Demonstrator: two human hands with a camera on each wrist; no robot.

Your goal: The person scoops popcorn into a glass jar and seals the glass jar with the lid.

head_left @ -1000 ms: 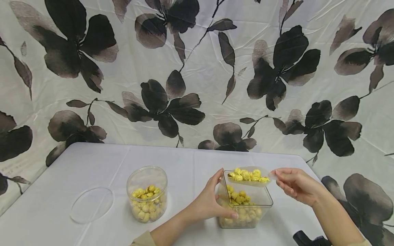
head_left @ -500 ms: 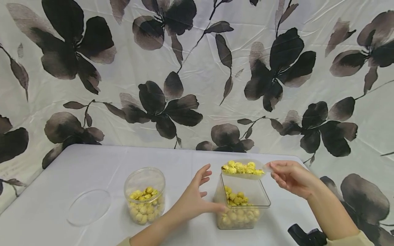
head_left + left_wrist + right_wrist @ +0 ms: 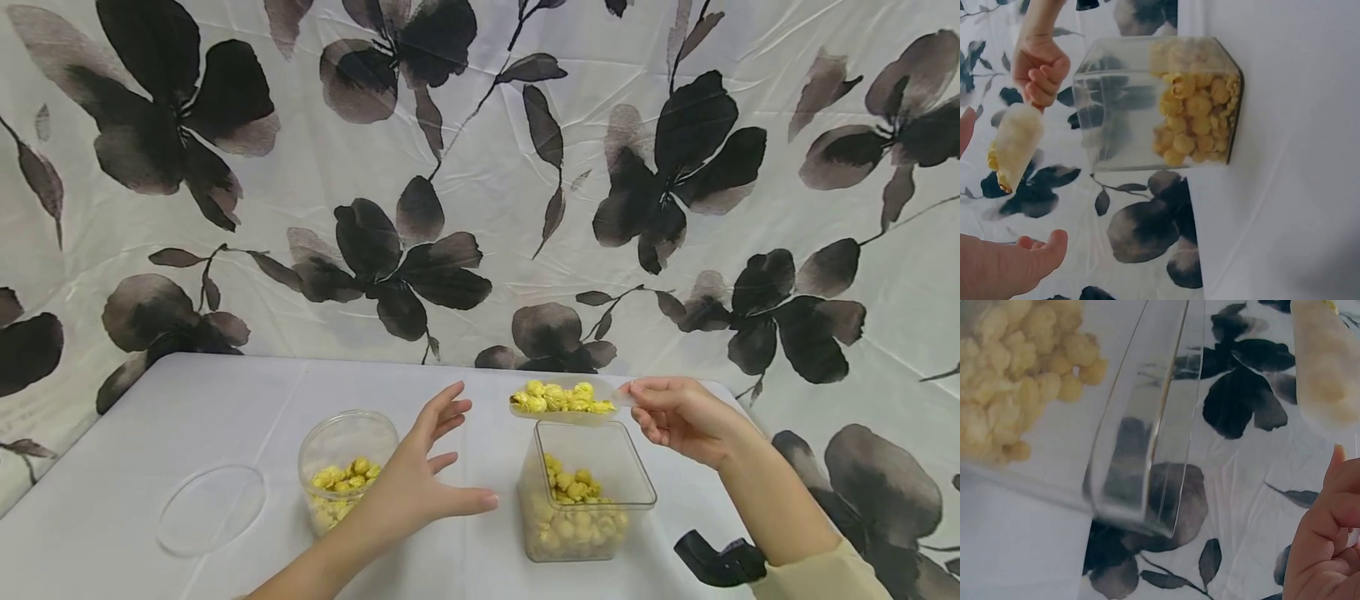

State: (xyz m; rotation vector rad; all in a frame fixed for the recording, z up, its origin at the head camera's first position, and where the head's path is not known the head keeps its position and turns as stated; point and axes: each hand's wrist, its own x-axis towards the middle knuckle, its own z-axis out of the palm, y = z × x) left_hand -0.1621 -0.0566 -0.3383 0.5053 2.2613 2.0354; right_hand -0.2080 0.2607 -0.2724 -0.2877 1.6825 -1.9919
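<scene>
My right hand [image 3: 684,419] pinches the handle of a translucent scoop [image 3: 564,410] heaped with yellow popcorn [image 3: 553,397]. The scoop is held above the far rim of a clear square container [image 3: 592,533], which is partly filled with popcorn. My left hand [image 3: 420,483] is in the air with thumb and fingers spread, holding nothing, and overlaps a round clear jar [image 3: 348,433] of popcorn in the head view. In the left wrist view the scoop [image 3: 1019,140] hangs from the right hand beside the square container [image 3: 1129,119].
A clear round lid [image 3: 212,510] lies on the white table [image 3: 420,567] left of the jar. A black object [image 3: 720,560] is near the right forearm at the front. Behind the table hangs a floral cloth [image 3: 525,167].
My left hand has let go of the square container and moved left toward the round jar. The right hand has lifted the filled scoop out over the rim and shifted it left.
</scene>
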